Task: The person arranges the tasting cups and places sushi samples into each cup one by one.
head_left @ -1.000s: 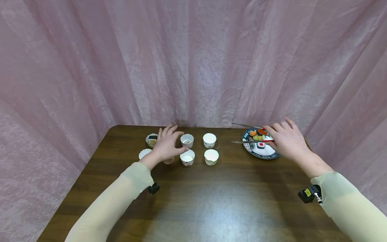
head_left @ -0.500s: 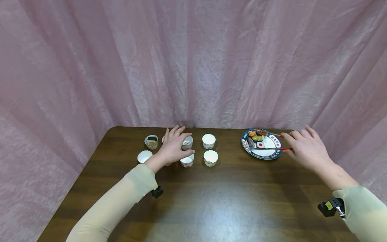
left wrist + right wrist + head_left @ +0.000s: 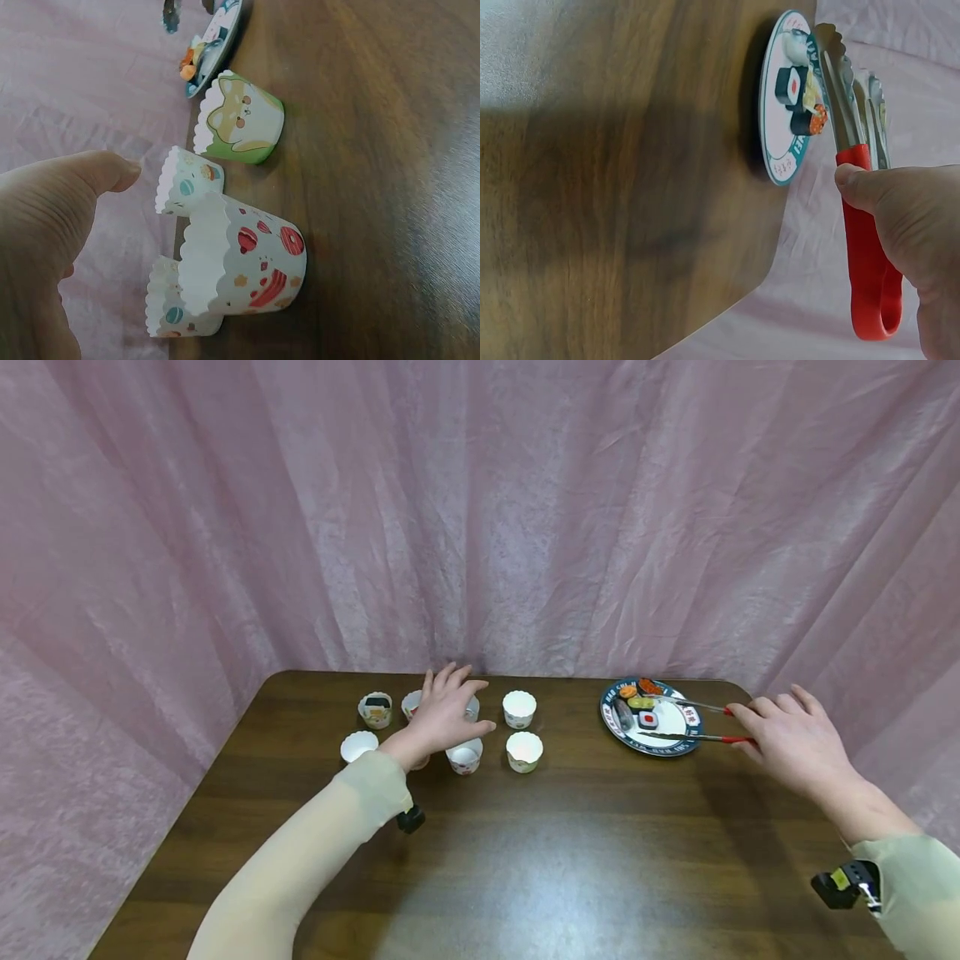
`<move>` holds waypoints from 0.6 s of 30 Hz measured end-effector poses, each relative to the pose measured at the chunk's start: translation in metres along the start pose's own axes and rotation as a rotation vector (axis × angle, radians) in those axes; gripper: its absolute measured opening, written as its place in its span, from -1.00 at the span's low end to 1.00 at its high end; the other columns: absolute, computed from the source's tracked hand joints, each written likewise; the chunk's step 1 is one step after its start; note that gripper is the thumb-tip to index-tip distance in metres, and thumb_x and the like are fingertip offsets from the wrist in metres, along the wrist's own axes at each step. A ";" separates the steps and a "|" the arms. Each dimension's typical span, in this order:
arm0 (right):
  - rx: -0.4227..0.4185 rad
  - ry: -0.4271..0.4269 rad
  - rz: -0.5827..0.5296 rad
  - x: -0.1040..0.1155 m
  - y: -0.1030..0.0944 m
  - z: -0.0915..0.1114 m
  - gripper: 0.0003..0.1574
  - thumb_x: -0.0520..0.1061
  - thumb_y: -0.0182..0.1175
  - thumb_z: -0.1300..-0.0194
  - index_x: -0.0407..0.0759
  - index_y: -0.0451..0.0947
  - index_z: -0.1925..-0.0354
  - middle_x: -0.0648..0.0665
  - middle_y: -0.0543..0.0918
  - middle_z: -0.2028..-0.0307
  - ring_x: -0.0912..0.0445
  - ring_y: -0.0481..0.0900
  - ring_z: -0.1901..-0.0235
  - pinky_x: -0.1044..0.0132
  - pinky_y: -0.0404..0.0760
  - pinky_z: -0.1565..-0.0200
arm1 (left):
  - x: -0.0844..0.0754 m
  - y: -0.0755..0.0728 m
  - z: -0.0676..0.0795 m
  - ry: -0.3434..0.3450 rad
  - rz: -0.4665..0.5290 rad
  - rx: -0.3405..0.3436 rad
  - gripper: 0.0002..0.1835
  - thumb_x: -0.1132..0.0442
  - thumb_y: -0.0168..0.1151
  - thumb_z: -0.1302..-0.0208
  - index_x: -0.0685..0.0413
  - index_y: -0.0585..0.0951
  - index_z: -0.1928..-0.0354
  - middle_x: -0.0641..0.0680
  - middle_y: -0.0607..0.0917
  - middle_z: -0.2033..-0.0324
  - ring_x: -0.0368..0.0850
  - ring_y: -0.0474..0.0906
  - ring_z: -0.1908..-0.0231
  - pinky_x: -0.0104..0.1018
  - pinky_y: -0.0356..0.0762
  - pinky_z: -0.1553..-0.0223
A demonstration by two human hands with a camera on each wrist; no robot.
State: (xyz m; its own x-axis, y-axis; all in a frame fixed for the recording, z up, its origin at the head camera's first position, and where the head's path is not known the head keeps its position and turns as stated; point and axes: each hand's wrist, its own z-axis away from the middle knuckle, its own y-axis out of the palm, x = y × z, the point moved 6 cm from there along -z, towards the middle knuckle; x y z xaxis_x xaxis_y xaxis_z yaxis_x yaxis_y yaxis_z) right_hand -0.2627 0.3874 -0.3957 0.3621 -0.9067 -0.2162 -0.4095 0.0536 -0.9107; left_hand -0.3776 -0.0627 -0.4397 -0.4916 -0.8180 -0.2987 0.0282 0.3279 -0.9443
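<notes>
My right hand (image 3: 795, 743) holds red-handled metal tongs (image 3: 862, 247), its thumb on one handle. The tong arms stand apart over a plate (image 3: 671, 718) with a blue patterned rim. Several sushi pieces sit on it, including a black-sided roll (image 3: 789, 86) with a red centre. My left hand (image 3: 442, 710) hovers over paper cups with its fingers spread and holds nothing. Near its thumb in the left wrist view are a cup with red dessert prints (image 3: 262, 262) and a green dog-print cup (image 3: 247, 124). The hand partly hides the middle cups in the head view.
The back-left cup (image 3: 375, 717) holds a black-and-yellow piece. In front of it stands a white cup (image 3: 358, 745). Two more cups, one at the back (image 3: 519, 710) and one at the front (image 3: 524, 753), end the rows. A pink curtain (image 3: 480, 527) hangs behind the wooden table (image 3: 600, 843).
My right hand has drawn the tongs to the right, so their tips now lie over the plate instead of left of it. My left hand has shifted slightly right over the cups.
</notes>
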 end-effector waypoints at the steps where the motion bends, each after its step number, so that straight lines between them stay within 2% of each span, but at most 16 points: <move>1: 0.001 -0.002 0.004 0.000 0.001 0.001 -0.31 -0.10 0.57 0.05 -0.26 0.64 -0.08 -0.28 0.65 0.16 -0.31 0.54 0.12 -0.43 0.15 -0.27 | -0.001 0.000 -0.002 -0.005 0.011 0.004 -0.21 -0.24 0.36 -0.26 -0.11 0.42 -0.46 0.15 0.15 -0.56 0.22 -0.17 -0.56 0.36 -0.37 -0.45; 8: 0.033 -0.005 0.026 -0.004 0.005 0.004 -0.36 -0.07 0.56 -0.02 -0.24 0.64 -0.07 -0.25 0.64 0.15 -0.31 0.53 0.12 -0.43 0.17 -0.25 | -0.006 0.012 -0.019 -0.037 0.032 0.045 -0.23 -0.23 0.35 -0.25 -0.10 0.45 -0.44 0.16 0.16 -0.55 0.20 -0.21 -0.57 0.34 -0.48 -0.45; 18: 0.083 0.031 0.058 -0.018 0.013 0.006 -0.48 -0.09 0.53 -0.05 -0.23 0.66 0.01 -0.24 0.64 0.21 -0.32 0.54 0.11 -0.45 0.20 -0.21 | -0.001 0.035 -0.043 -0.071 -0.002 0.116 -0.23 -0.25 0.32 -0.25 -0.13 0.45 -0.44 0.15 0.16 -0.55 0.19 -0.22 -0.57 0.35 -0.46 -0.45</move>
State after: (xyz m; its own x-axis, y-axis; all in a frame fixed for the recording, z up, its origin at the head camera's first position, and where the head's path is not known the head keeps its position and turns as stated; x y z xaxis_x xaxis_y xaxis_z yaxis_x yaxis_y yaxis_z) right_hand -0.2694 0.4068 -0.4057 0.3130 -0.9137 -0.2592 -0.3575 0.1395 -0.9234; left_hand -0.4134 -0.0307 -0.4668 -0.4291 -0.8514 -0.3017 0.1297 0.2724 -0.9534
